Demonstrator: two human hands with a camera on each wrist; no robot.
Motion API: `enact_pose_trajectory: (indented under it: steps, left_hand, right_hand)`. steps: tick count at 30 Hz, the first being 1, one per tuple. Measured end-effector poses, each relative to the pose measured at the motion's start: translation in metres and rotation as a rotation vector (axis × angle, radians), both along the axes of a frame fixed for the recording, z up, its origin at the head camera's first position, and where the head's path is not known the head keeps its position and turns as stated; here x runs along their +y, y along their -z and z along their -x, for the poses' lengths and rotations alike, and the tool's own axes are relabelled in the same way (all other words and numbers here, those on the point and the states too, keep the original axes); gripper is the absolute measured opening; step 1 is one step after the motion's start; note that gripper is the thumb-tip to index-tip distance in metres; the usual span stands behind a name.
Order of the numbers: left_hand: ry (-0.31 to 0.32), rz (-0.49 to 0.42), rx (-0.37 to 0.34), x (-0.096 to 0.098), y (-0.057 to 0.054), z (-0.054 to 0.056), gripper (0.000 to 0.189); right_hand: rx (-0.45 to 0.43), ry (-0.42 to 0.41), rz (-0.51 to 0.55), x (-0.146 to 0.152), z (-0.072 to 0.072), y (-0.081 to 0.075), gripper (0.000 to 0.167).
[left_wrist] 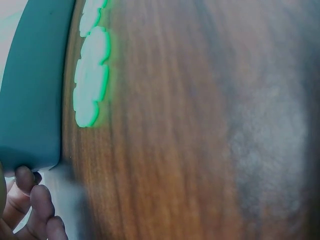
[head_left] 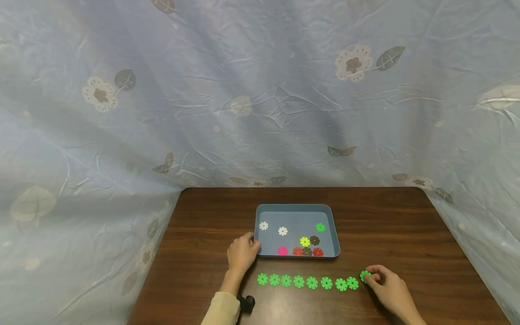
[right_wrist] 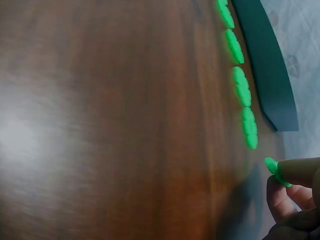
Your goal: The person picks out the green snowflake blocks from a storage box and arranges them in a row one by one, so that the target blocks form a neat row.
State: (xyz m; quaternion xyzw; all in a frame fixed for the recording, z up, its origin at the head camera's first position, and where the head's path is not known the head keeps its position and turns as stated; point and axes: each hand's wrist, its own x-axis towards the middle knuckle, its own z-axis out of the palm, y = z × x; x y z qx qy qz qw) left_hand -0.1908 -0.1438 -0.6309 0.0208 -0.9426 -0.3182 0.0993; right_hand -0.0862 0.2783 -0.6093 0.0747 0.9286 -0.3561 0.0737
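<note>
A green snowflake-shaped plastic disc [head_left: 364, 276] is pinched between the thumb and fingers of my right hand [head_left: 389, 289], at the right end of a row. That row holds several matching green discs [head_left: 298, 281], laid side by side along the table in front of the tray. My left hand [head_left: 241, 253] grips the blue-grey tray [head_left: 298, 208] at its front left corner. Seen from the left wrist, curled fingers [left_wrist: 40, 200] meet the tray's corner. The right wrist view shows the pinched disc [right_wrist: 271, 165] tilted, just past the row's last disc [right_wrist: 250, 135].
Inside the tray lie one green disc [head_left: 320, 227], two white discs [head_left: 282, 231], a yellow disc [head_left: 304, 242], a pink disc [head_left: 282, 250], and some red and brown ones. The brown wooden table [head_left: 211, 212] backs onto a patterned curtain [head_left: 260, 149].
</note>
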Motion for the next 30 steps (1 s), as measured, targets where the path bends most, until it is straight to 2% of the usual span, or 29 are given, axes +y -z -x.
enact_pose_trajectory:
  steps: [6,19,26,30]
  left_hand:
    - [0.007,-0.009,0.001,-0.001,0.001,0.0,0.027]
    - [0.005,-0.011,-0.021,0.0,0.002,-0.001,0.027]
    - [0.009,-0.012,-0.009,0.0,0.001,0.0,0.027]
    - [0.011,-0.014,-0.005,0.0,0.001,0.0,0.027]
  right_hand:
    - [-0.013,-0.002,-0.032,-0.003,-0.005,0.008,0.04]
    - [0.027,-0.012,-0.131,-0.004,-0.002,0.011,0.037]
    - [0.078,-0.022,-0.129,-0.004,-0.001,0.008,0.036]
    - [0.145,-0.036,-0.108,-0.009,0.01,0.001,0.034]
